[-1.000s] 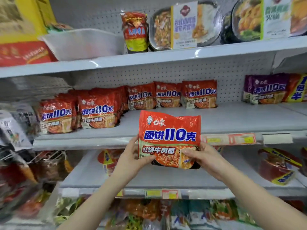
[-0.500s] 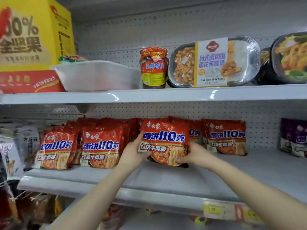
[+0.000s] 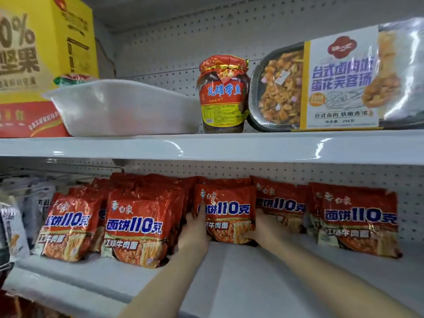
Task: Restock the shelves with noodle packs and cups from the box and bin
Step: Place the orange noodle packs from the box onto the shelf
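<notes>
Both hands clasped one noodle pack (image 3: 226,213) by its sides, left hand (image 3: 195,230), right hand (image 3: 263,228), upright at the far middle of the shelf (image 3: 263,271). Risk: pack looked floppy; letting go early could tip it forward, or a nudge could topple the left row (image 3: 134,228).

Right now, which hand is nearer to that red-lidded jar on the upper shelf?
Neither plainly: the jar stands above the gap between them. The left hand and right hand hold either side of the noodle pack one shelf below.
</notes>
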`<state>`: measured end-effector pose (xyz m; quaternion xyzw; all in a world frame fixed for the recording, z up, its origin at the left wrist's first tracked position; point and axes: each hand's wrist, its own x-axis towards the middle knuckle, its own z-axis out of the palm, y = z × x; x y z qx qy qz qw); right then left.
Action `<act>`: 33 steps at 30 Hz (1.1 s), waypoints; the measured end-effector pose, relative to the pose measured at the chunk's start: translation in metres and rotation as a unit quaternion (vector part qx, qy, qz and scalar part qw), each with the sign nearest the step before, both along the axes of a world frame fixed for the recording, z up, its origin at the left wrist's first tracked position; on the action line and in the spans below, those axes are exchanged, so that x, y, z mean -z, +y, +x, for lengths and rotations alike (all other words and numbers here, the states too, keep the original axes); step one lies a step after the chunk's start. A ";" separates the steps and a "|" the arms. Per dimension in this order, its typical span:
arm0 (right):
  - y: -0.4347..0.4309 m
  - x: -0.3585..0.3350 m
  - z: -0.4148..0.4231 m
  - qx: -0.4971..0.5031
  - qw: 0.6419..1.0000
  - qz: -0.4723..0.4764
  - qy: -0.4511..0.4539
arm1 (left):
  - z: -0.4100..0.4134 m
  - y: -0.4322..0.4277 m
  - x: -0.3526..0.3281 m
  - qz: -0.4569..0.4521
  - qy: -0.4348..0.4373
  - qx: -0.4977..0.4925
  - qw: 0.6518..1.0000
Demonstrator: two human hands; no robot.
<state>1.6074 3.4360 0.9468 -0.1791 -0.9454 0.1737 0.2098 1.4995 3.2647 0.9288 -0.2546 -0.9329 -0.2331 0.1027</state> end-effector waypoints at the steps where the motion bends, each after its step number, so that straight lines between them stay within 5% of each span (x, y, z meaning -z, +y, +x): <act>1: 0.003 0.000 -0.008 0.017 1.000 0.011 -0.009 | -0.003 0.005 0.001 -0.006 0.005 -0.012 1.000; 9: 0.017 0.003 -0.051 0.080 0.997 0.000 -0.022 | -0.030 0.031 0.026 0.035 -0.002 0.019 0.999; 24: 0.027 0.012 -0.026 0.027 0.997 -0.058 -0.050 | -0.032 0.028 0.029 0.108 -0.060 0.053 0.991; 33: 0.013 -0.011 0.069 0.026 0.992 -0.090 -0.081 | 0.018 0.035 -0.003 0.020 -0.157 0.077 0.984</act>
